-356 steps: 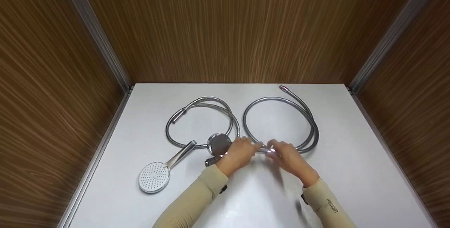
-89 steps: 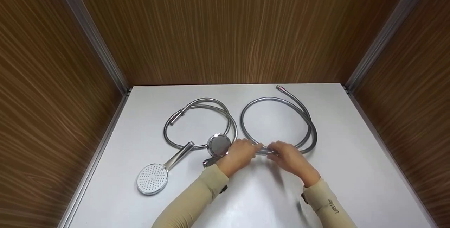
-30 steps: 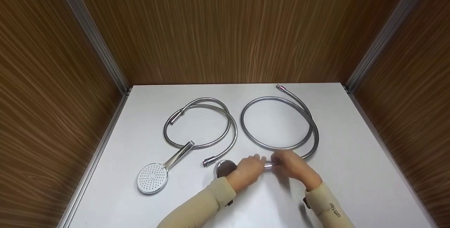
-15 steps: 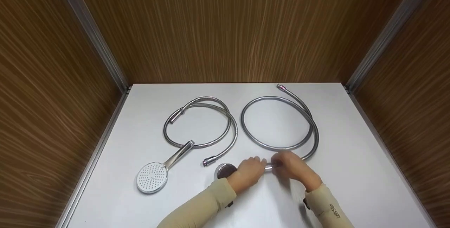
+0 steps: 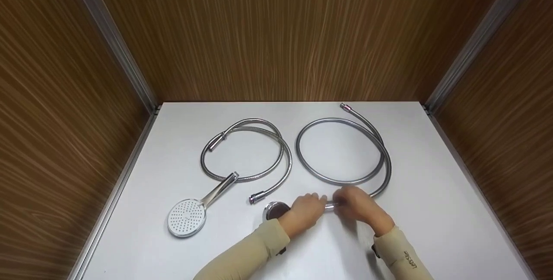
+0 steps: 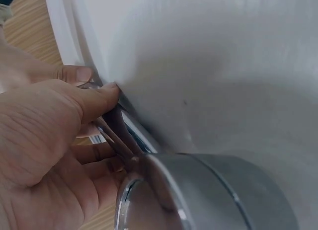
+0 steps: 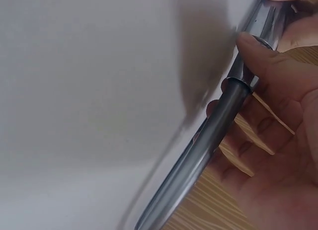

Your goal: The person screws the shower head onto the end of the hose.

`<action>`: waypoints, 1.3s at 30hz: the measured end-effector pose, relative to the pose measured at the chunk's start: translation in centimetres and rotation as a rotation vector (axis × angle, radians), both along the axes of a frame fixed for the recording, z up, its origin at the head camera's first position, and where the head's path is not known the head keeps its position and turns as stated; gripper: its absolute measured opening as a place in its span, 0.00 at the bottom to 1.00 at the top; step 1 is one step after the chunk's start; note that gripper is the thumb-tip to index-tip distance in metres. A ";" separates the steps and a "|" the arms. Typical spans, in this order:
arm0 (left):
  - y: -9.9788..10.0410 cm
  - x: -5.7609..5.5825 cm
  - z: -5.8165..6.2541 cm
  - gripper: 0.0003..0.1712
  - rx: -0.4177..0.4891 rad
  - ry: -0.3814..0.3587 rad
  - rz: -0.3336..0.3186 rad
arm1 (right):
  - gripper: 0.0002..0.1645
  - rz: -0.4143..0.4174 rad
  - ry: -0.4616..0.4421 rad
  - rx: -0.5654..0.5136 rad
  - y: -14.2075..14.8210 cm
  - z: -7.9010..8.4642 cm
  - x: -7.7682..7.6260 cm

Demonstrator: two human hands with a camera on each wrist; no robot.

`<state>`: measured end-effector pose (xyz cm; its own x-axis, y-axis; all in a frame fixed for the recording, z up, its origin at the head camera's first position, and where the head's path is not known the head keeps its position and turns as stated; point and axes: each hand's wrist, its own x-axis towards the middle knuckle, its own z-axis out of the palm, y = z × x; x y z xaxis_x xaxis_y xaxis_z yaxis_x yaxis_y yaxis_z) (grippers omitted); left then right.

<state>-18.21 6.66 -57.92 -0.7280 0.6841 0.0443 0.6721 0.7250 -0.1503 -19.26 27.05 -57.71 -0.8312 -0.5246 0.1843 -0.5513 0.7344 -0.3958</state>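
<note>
My left hand (image 5: 306,211) grips the handle of a chrome shower head (image 6: 213,185), whose round head sticks out to the left of the hand. Just right of it, my right hand (image 5: 357,205) pinches the metal end fitting (image 7: 238,73) of a grey shower hose (image 5: 298,146). The fitting lines up with the handle's end, and in the right wrist view my thumb lies across it. Fingers cover much of this joint, so I cannot tell how far the two parts are screwed together. From my right hand the hose loops away over the white table.
A second shower head (image 5: 186,218) with a white perforated face lies at the left, its handle tip over a second coiled metal hose (image 5: 290,159). That hose's near end fitting (image 5: 258,197) lies left of my left hand. Wood-patterned walls (image 5: 285,38) enclose the table (image 5: 142,254).
Compared with three seconds ago, both hands have come nearer to me with the shower head and hose end, off the second hose. Over the last second they stay almost in place.
</note>
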 end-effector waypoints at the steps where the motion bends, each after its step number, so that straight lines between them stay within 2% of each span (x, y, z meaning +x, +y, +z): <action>1: 0.0 0.0 0.0 0.17 -0.004 0.006 -0.001 | 0.09 0.001 0.003 0.000 0.0 0.0 0.0; 7: -0.1 -0.1 -0.1 0.19 -0.046 0.058 -0.006 | 0.10 0.001 0.027 0.012 -0.4 0.0 0.0; 14: -0.4 -0.4 0.0 0.25 -0.023 -0.045 0.034 | 0.13 0.038 0.029 0.010 -1.4 0.2 0.1; 18: -0.9 -0.5 0.4 0.27 -0.003 -0.055 0.025 | 0.16 0.033 -0.001 -0.004 -2.0 0.5 -0.1; 21: -1.6 -0.9 0.9 0.28 0.028 -0.089 0.008 | 0.15 0.005 -0.048 -0.011 -2.3 0.7 -0.4; 23: -2.2 -1.3 1.1 0.25 0.060 -0.092 -0.011 | 0.14 -0.015 -0.061 -0.018 -2.6 0.9 -0.6; 29: -4.5 -2.8 1.8 0.14 0.151 0.048 -0.062 | 0.14 -0.054 -0.036 -0.040 -3.5 1.4 -1.1; 34: -7.2 -3.8 2.4 0.15 0.244 0.071 0.001 | 0.16 -0.052 -0.041 -0.058 -4.8 1.7 -1.5; 39: -9.5 -4.5 2.6 0.13 0.288 0.165 0.056 | 0.17 -0.059 -0.047 -0.068 -6.1 1.9 -1.9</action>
<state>-22.74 -2.88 -55.35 -0.7310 0.5855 0.3504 0.6136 0.7887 -0.0378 -21.14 20.96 -55.83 -0.8686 -0.4624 0.1782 -0.4880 0.7355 -0.4700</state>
